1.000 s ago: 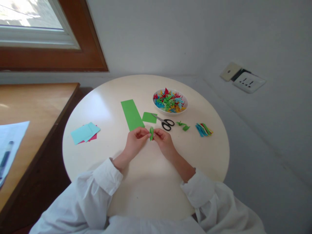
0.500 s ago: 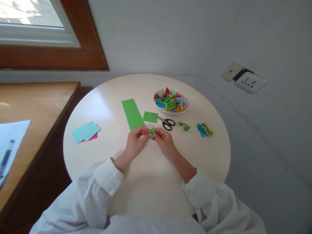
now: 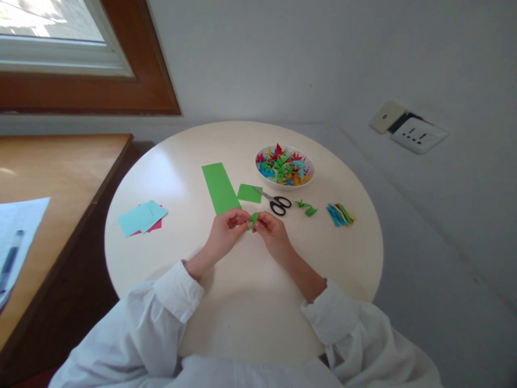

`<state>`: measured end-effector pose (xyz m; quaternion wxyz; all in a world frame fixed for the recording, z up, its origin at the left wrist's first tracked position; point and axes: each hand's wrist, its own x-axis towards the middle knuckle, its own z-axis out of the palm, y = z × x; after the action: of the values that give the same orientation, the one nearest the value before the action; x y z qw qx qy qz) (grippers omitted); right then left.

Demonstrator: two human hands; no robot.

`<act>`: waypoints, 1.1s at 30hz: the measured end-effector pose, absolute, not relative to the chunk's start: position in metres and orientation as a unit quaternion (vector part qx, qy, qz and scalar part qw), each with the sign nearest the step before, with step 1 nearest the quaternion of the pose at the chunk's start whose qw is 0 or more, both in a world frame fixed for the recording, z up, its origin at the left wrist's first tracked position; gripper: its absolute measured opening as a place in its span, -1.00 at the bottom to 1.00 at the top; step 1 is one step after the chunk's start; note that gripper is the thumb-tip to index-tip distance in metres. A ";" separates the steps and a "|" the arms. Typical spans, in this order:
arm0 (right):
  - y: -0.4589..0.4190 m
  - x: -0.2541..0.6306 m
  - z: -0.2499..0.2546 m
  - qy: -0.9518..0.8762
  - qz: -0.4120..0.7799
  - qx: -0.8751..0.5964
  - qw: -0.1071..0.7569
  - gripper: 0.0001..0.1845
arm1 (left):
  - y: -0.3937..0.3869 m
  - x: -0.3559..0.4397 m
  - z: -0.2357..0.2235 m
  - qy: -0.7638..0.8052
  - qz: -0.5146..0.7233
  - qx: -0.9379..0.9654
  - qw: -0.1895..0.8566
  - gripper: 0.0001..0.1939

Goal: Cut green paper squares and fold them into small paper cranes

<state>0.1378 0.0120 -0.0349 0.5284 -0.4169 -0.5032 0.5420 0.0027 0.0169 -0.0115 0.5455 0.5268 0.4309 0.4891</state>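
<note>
Between the fingertips of both hands is a small folded green paper piece (image 3: 253, 218), held above the round white table (image 3: 250, 323). My left hand (image 3: 226, 230) pinches it from the left side, and my right hand (image 3: 274, 237) grips it from the right; the fingers partly cover it. Just beyond my hands lies a long green paper strip (image 3: 221, 188). A smaller green paper rectangle (image 3: 249, 193) is beside it, with the tip of the black-handled scissors (image 3: 278, 203) resting on its edge. To the right are a few folded green paper pieces (image 3: 307, 207).
A white bowl (image 3: 286, 187) full of colourful folded paper cranes stands toward the back. Folded paper strips (image 3: 340, 214) lie at the right, light blue and red sheets (image 3: 143, 218) at the left. A wooden desk (image 3: 64, 167) with paper and a pen adjoins on the left.
The green piece between my fingers has turned or bent slightly and looks more compact. Both hands stay nearly in place, and the view has shifted a little.
</note>
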 end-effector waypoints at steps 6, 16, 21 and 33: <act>0.012 0.137 -0.035 -0.494 0.540 -0.430 0.528 -0.80 | 0.018 0.000 -0.005 0.423 0.466 0.532 0.567 -0.84; 0.012 0.137 -0.034 -0.480 0.546 -0.436 0.531 -0.77 | 0.017 0.001 -0.020 0.433 0.494 0.617 0.433 -0.95; 0.013 0.136 -0.034 -0.471 0.552 -0.437 0.532 -0.79 | 0.015 0.003 -0.020 0.427 0.497 0.642 0.397 -0.95; 0.013 0.135 -0.034 -0.453 0.569 -0.429 0.536 -0.73 | 0.015 0.000 -0.019 0.376 0.451 0.759 0.281 -0.83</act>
<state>0.1352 0.0133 -0.0339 0.5356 -0.4286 -0.4529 0.5695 -0.0005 0.0151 -0.0190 0.2806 0.7589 0.3761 0.4515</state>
